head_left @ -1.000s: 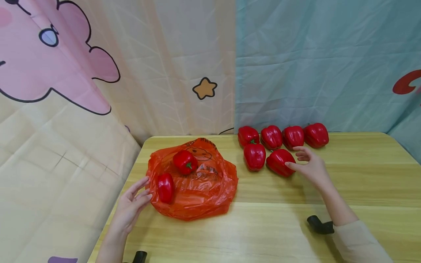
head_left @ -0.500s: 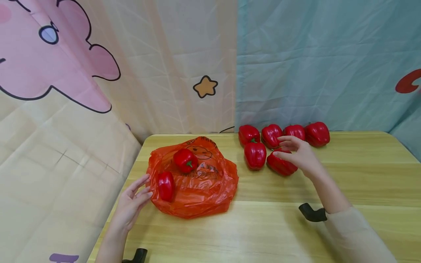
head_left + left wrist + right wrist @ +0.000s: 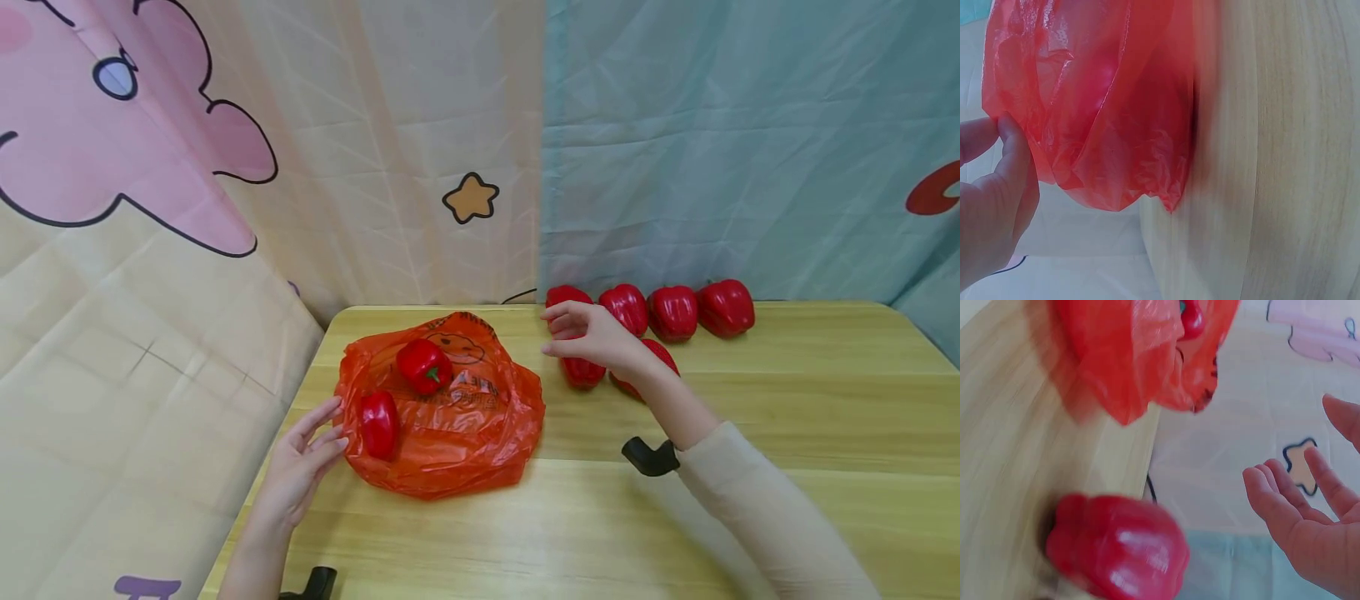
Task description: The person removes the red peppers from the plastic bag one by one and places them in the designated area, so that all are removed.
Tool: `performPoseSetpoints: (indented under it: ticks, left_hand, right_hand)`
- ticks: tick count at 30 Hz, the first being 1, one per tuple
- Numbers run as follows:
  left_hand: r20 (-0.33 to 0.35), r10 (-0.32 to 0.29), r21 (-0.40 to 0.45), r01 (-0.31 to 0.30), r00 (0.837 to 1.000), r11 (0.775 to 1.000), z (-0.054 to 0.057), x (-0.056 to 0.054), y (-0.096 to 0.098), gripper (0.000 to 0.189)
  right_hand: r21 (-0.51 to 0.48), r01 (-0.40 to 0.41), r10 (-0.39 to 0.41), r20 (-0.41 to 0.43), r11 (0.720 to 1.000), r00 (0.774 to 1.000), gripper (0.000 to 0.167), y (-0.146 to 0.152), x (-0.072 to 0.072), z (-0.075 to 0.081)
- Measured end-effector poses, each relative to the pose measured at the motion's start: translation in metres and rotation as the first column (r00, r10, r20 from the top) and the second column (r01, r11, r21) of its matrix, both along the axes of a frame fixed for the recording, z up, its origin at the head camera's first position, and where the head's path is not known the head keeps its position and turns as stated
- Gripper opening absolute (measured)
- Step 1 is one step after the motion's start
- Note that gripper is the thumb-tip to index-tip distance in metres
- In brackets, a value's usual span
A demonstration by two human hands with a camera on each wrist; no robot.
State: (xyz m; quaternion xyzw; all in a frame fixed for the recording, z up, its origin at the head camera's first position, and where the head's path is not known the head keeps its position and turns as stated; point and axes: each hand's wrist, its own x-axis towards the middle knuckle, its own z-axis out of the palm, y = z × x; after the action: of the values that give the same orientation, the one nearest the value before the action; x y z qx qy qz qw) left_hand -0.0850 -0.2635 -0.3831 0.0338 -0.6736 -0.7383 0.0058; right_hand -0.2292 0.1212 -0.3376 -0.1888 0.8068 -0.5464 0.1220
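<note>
An orange-red plastic bag (image 3: 465, 450) lies spread with its mouth open on the left of the table. Two red bell peppers show within it, one with a green stem (image 3: 424, 367) and one lying nearer the left rim (image 3: 379, 425). My left hand (image 3: 294, 467) pinches the bag's left edge with its fingertips. My right hand (image 3: 592, 337) is empty, fingers apart, in the air over the left end of the other peppers. It partly covers a front bell pepper (image 3: 584, 375) and a back one (image 3: 567, 294). Another front pepper (image 3: 662, 357) is half behind my right wrist.
Along the back edge stand more red bell peppers, including a middle one (image 3: 672, 313) and a rightmost one (image 3: 726, 308). Printed curtains (image 3: 675, 150) hang right behind the wooden table (image 3: 840, 392). Black curved pieces (image 3: 649, 457) jut out by both wrists.
My right hand has moved left, from beside the front right pepper to above the left peppers. The left hand stays at the bag's edge, and the peppers have not shifted.
</note>
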Motion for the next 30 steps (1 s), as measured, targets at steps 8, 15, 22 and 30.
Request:
performPoseSetpoints:
  ticks: [8, 15, 22, 30]
  left_hand:
    - [0.004, 0.002, -0.004, -0.002, 1.000, 1.000, -0.001, 0.000, 0.000, 0.047]
    - [0.004, -0.007, -0.008, 0.007, 1.000, 1.000, 0.000, 0.000, 0.000, 0.046]
    - [-0.004, -0.011, -0.009, 0.011, 1.000, 1.000, -0.001, 0.000, 0.000, 0.045]
    - [0.002, -0.001, -0.032, 0.002, 1.000, 0.999, 0.000, 0.000, 0.002, 0.050]
  right_hand:
    - [-0.008, -0.202, 0.202, 0.091, 0.979, 0.975, 0.042, -0.056, -0.008, 0.007]
    - [-0.046, -0.274, 0.278, 0.219, 0.961, 0.935, 0.043, -0.102, -0.011, 0.006]
    - [-0.025, -0.355, 0.348, 0.269, 0.935, 0.898, 0.049, -0.139, -0.010, 0.003]
    - [0.012, -0.349, 0.329, 0.305, 0.937, 0.894, 0.042, -0.172, -0.004, -0.004]
